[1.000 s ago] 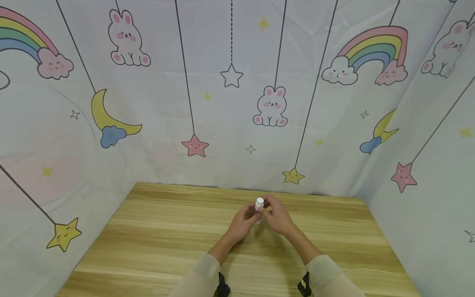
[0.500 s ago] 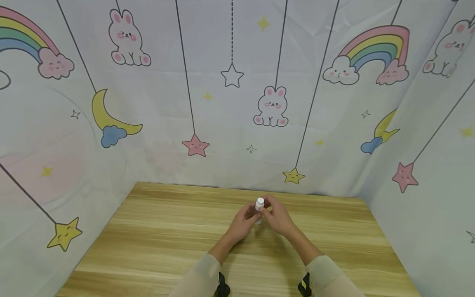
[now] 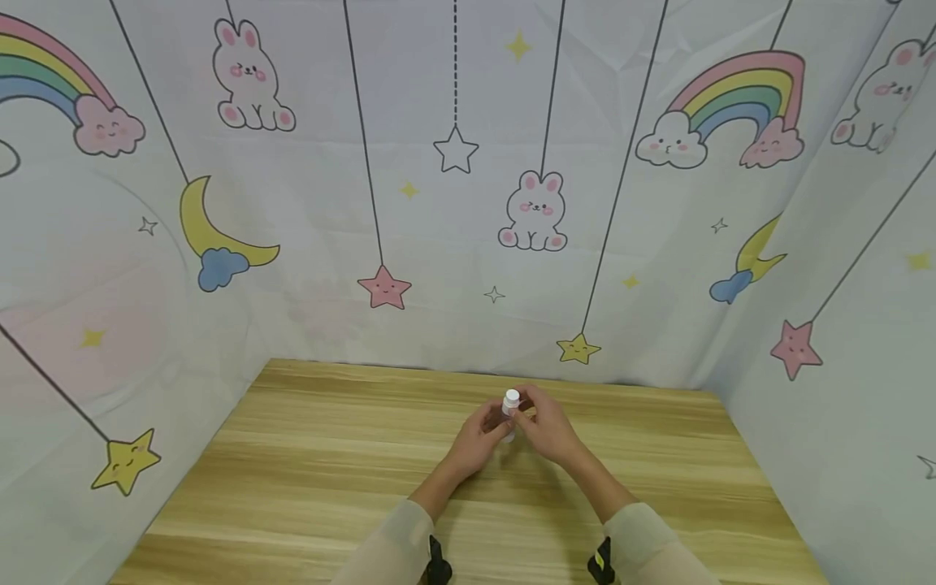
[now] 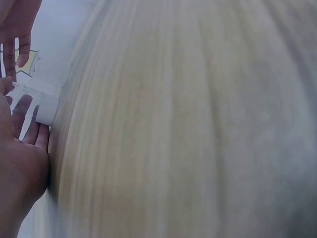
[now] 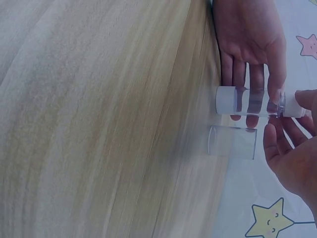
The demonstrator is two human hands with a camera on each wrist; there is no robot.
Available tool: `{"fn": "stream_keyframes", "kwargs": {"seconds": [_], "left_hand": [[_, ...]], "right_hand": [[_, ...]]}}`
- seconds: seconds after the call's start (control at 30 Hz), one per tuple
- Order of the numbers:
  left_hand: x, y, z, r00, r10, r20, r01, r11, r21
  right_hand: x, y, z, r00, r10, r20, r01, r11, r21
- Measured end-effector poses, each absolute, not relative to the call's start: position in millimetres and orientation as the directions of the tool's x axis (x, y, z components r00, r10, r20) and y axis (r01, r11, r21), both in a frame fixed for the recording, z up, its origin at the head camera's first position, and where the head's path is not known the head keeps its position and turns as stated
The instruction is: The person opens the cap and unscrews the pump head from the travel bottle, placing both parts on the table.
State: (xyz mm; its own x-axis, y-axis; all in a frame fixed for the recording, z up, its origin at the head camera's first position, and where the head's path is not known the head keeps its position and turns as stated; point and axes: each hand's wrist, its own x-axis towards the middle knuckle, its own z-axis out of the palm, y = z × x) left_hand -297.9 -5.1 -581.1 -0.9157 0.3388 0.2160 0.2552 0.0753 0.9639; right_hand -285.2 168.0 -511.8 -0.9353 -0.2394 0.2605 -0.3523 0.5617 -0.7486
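A small clear bottle (image 5: pixel 246 101) with a white base and a white cap (image 3: pixel 512 396) stands upright on the wooden table, between both hands. My left hand (image 3: pixel 474 443) holds its body, with the thumb on the near side and the fingers behind. Up at the cap, my right hand (image 3: pixel 547 429) pinches with thumb and fingers. Close beside the bottle, a clear hollow cylinder (image 5: pixel 233 143) stands on the tabletop in the right wrist view; the right hand hides it in the head view. The white base (image 4: pixel 48 110) shows past the left fingers in the left wrist view.
The wood-grain table (image 3: pixel 329 463) stretches out around the hands. A white cloth (image 3: pixel 314 203) printed with rabbits, stars and rainbows hangs behind it and along both sides. Black straps (image 3: pixel 601 562) sit at the sleeves.
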Motion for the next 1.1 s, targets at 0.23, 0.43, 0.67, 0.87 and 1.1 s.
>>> {"fn": "stream_keyframes", "kwargs": {"seconds": [0.23, 0.43, 0.67, 0.87, 1.1], "left_hand": [[-296.3, -6.1, -579.0, -0.908, 0.341, 0.244, 0.281, 0.062, 0.958], [-295.9, -6.8, -579.0, -0.902, 0.357, 0.243, 0.285, 0.069, 0.956], [-298.1, -6.5, -580.1, -0.901, 0.362, 0.240, 0.282, 0.067, 0.957], [-298.6, -6.8, -581.0, -0.902, 0.363, 0.233, 0.275, 0.069, 0.959], [-298.1, -6.4, -580.8, -0.907, 0.356, 0.224, 0.264, 0.066, 0.962]], "right_hand": [[-286.0, 167.0, -511.3, -0.943, -0.225, 0.244, -0.330, 0.545, -0.771], [-286.1, 162.9, -511.6, -0.947, -0.170, 0.273, -0.321, 0.528, -0.786], [-286.8, 159.2, -516.2, -0.955, -0.128, 0.269, -0.294, 0.538, -0.790], [-287.1, 157.8, -516.6, -0.955, -0.125, 0.268, -0.292, 0.534, -0.794], [-286.9, 158.1, -514.5, -0.954, -0.138, 0.267, -0.299, 0.539, -0.788]]}}
